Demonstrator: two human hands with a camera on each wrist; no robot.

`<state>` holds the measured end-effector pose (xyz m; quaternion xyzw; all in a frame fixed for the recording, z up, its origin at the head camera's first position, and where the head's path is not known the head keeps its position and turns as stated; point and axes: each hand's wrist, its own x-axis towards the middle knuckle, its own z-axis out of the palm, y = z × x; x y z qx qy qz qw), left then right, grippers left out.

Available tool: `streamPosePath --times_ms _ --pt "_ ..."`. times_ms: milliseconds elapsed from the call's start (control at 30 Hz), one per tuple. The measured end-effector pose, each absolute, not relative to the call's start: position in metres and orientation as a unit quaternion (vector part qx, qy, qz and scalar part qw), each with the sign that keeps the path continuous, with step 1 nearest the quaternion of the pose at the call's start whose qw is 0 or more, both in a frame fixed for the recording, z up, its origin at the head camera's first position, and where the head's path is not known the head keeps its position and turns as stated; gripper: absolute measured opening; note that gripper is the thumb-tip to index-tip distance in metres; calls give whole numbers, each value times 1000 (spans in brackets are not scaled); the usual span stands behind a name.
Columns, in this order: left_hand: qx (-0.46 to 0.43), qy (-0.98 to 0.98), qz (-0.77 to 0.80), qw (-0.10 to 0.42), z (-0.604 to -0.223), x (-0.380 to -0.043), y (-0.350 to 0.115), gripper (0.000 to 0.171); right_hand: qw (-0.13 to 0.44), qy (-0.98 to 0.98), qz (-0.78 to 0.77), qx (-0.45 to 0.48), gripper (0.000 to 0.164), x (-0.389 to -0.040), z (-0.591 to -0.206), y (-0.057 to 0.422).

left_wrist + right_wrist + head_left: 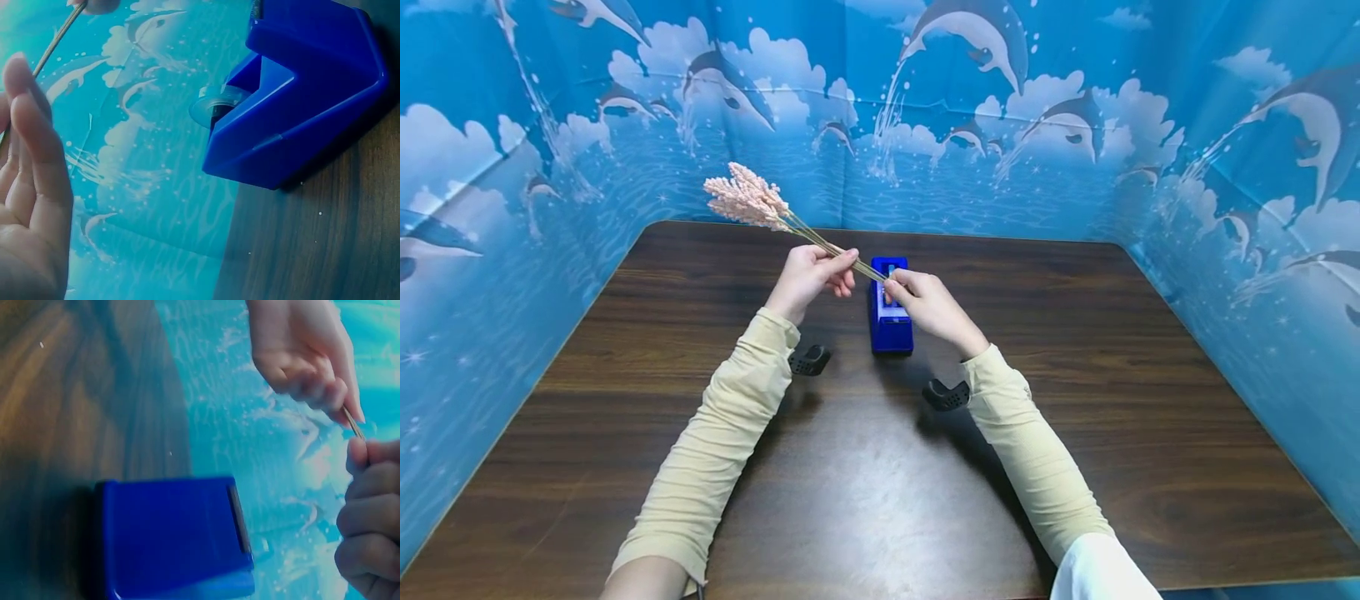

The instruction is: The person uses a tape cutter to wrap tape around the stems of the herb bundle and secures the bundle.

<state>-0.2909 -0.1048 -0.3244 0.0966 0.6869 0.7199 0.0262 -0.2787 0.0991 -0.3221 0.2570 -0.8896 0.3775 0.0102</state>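
A bunch of pale pink dried flowers slants over the table, its fluffy heads at the upper left. My left hand pinches the thin stems about midway, between thumb and fingers. At the lower stem ends, my right hand grips with thumb and curled fingers. Below the stems a blue tape dispenser stands on the table, partly covered by the right hand in the head view. A roll of clear tape sits in it, seen from the left wrist. Neither hand clearly touches the dispenser.
The dark wood-grain table has rounded far corners. A blue curtain printed with dolphins surrounds its back and sides. Black wrist devices hang beneath both forearms, above the tabletop.
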Motion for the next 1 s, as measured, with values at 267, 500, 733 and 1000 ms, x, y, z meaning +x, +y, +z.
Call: streamPosePath --times_ms 267,500,733,1000 --pt "238 796 553 68 -317 -282 -112 27 -60 -862 416 283 28 -291 -325 127" --pt "399 858 294 -133 -312 -275 -95 32 -122 -851 399 318 29 -300 -325 140" --pt "393 896 158 -136 -326 -277 -86 23 -172 -842 396 322 33 -299 -324 142" --pt "400 902 139 -85 -332 -275 -80 17 -239 -833 355 351 31 -299 -327 145"
